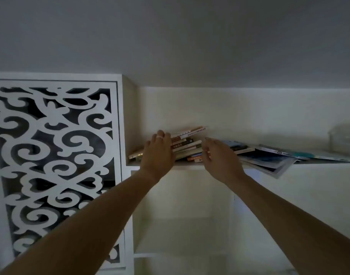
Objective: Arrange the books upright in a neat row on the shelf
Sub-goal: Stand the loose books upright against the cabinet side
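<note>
A leaning pile of several books [187, 144] lies on a high white shelf [190, 167], spines facing me and tilted up to the right. My left hand [160, 150] lies flat against the left side of the pile, a pale ring on one finger. My right hand [217, 155] reaches in from the right, fingers curled at the pile's right end; whether it grips a book is unclear. More books and thin magazines [269, 157] lie flat further right, one corner hanging over the shelf edge. One book [135, 154] lies flat at the far left.
A white cut-out scroll panel [55, 159] stands left of the shelf bay. A clear plastic container [343, 139] sits at the shelf's far right. Lower shelf compartments [182, 225] open below. The ceiling is close above.
</note>
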Tool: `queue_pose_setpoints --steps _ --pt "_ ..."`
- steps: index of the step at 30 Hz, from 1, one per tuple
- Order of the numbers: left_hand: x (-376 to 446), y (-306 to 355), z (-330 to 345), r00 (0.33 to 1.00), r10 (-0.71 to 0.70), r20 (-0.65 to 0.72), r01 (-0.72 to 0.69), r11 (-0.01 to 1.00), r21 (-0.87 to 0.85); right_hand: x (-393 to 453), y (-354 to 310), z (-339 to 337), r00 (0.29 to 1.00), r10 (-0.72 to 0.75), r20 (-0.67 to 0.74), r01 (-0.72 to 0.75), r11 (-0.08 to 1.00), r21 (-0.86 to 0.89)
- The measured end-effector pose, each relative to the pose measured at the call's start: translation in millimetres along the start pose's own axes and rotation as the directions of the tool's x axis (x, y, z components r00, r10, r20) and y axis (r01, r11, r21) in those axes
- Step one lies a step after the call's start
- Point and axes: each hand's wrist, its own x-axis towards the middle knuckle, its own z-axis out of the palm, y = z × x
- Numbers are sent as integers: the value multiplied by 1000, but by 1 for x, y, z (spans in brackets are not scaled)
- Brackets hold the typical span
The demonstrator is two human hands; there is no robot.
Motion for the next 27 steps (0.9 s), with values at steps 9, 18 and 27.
queue_pose_setpoints --steps 9,18,27 --pt "62 -16 36 994 -35 105 29 998 61 48 18 42 995 94 17 -96 982 164" --pt "94 -20 67 983 -65 171 49 994 97 93 30 79 992 64 -108 -76 991 -111" --pt "65 -74 76 992 -121 -22 118 988 -99 111 6 99 987 -147 -60 146 989 -35"
